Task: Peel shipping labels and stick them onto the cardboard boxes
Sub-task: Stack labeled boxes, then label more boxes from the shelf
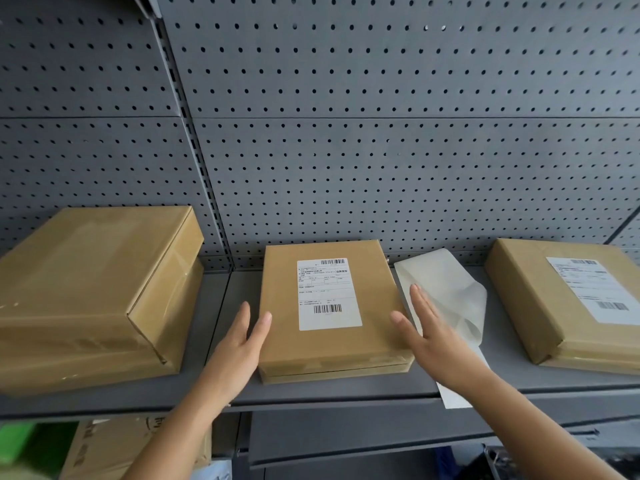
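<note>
A flat cardboard box (284,327) lies in the middle of the grey shelf (311,393), with a white shipping label (327,294) stuck on its top. My left hand (239,344) is at the box's left edge, fingers spread, thumb touching the top. My right hand (427,327) hovers at the box's right edge, fingers apart and holding nothing. Under and behind the right hand lies a curled translucent backing sheet (446,289). A larger cardboard box (86,292) without a visible label sits at the left. A third box (526,292) at the right carries a label (588,289).
A grey pegboard wall (381,150) rises behind the shelf. A white sheet (453,398) overhangs the shelf's front edge near my right forearm. Below the shelf, a printed cardboard box (114,445) and something green (20,441) sit at the lower left.
</note>
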